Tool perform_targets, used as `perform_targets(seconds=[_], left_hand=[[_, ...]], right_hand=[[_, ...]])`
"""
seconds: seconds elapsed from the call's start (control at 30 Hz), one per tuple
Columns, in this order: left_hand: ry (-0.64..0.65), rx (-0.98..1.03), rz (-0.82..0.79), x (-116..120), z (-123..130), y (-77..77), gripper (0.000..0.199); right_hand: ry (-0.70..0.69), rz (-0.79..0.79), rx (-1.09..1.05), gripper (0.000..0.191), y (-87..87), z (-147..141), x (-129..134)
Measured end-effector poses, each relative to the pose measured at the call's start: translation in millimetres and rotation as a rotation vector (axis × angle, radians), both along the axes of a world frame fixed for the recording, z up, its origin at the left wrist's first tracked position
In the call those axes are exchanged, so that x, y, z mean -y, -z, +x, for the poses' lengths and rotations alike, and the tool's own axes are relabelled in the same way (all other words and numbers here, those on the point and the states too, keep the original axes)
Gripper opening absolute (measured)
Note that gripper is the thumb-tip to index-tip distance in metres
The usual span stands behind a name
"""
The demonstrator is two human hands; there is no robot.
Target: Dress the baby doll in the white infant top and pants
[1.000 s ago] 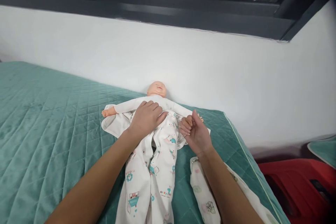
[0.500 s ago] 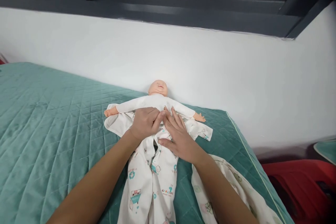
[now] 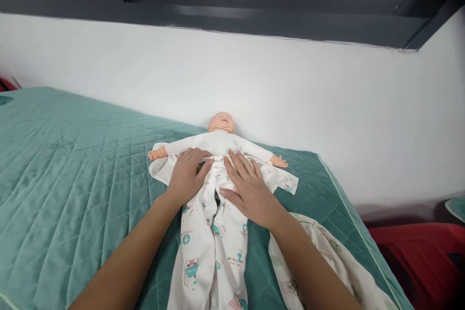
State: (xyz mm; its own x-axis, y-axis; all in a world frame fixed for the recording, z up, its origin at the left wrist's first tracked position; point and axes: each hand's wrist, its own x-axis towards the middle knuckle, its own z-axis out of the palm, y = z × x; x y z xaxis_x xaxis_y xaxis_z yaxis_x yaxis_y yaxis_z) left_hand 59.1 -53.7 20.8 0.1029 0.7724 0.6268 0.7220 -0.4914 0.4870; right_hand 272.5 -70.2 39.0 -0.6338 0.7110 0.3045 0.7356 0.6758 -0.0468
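The doll lies on its back on the green quilted cover, head toward the white wall, both arms stretched outward. Printed white trousers cover its lower body, with a dark gap visible at the crotch. The left hand rests at the waistband, fingers together and thumb set apart; whether cloth is pinched between them cannot be told. The right hand lies flat on the opposite side of the waist, fingers extended and slightly spread, gripping nothing. A pale printed top spreads beneath the doll's arms. A second printed garment lies partly under the right forearm. A red object stands beyond the cover's right edge.
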Motion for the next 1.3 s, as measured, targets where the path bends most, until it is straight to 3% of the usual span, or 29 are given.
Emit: perform_targets(seconds=[0.2,0.5,1.0,1.3], left_hand=[[0.152,0.034,-0.039,1.7,0.1,-2.4,0.034],[0.159,0.063,-0.094,0.1,6.8,-3.9,0.03],[0.25,0.23,-0.204,-2.0,4.2,-4.2,0.025],[0.258,0.346,-0.27,-2.8,6.2,-14.1,0.02]], right_hand=[[0.096,0.113,0.071,0.069,0.4,-7.9,5.0],[0.264,0.192,0.046,0.069,5.4,-26.4,18.1],[0.397,0.196,0.058,0.076,9.0,-50.9,29.4],[0.403,0.209,0.059,0.066,10.0,-58.4,34.0]])
